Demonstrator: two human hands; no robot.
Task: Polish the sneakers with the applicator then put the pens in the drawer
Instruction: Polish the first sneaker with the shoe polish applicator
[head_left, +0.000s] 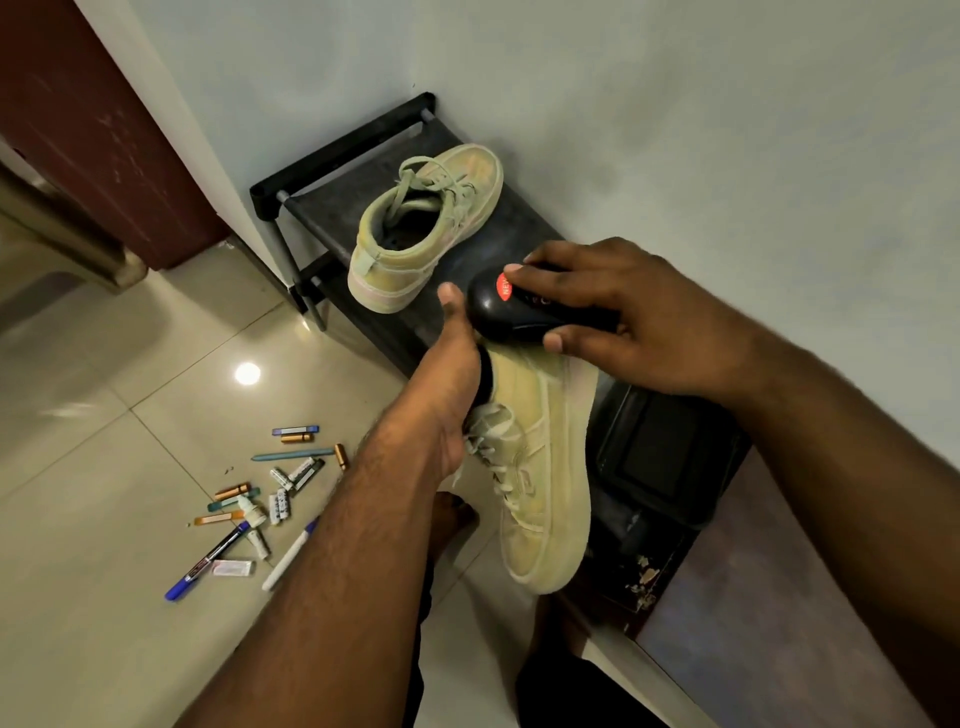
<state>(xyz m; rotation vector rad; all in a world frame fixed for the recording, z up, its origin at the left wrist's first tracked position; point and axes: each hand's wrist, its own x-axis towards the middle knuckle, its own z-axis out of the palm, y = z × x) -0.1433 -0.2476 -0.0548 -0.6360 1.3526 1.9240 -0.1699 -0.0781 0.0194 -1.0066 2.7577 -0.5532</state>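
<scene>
1. Sneakers first: one pale yellow-green sneaker (540, 467) is held up off the floor, toe pointing back toward the person, just in front of the black shoe rack (332, 208).
2. Left hand (447, 384) is plunged into that sneaker's opening, thumb sticking up outside, fingers hidden within, so I cannot tell how they lie.
3. Right hand (618, 317) is clamped around the black applicator (524, 309), fingers curled over its top, thumb underneath; a red sticker shows on its rounded end.
4. Applicator sits at the heel end of the held sneaker, touching or just above it; I cannot tell which.
5. Second sneaker (431, 228) rests on the rack's top shelf, laces loose, heel overhanging the front edge.
6. Pens (249, 509) lie scattered on the tiled floor (104, 415) to the left, mixed with small tubes and caps; a blue-capped marker (208, 561) and a white pen (291, 553) lie nearest.
7. Dark cabinet (665, 457) stands by the wall, right of the held sneaker.
8. Brown door (93, 119) at upper left.
</scene>
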